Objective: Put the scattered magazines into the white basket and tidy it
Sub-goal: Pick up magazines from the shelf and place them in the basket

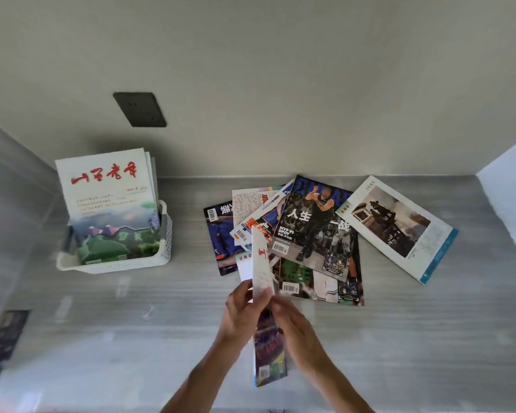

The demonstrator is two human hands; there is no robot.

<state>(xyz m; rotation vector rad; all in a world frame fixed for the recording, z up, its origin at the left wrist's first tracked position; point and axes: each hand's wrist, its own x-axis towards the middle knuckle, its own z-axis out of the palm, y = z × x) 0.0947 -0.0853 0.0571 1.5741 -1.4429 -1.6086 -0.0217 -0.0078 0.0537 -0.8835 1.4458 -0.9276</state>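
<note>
Magazines in the white basket, at the far left of the grey counter, stand upright, several deep, a landscape cover with red calligraphy facing out; that part of the job looks done. Right of the basket, well apart from it, a loose pile of overlapping covers lies fanned on the counter, a dark basketball issue uppermost. Nearer the camera than the pile, the left hand and the right hand are closed together on one lifted magazine, held edge-on and tilted, fingers and thumbs pressed against both its faces. Farthest from the basket, at the right, a pale issue with a sepia photograph lies alone, flat and askew. By this view roughly half a dozen copies remain to be carried over to the basket, and the squaring-up there is yet to come.
</note>
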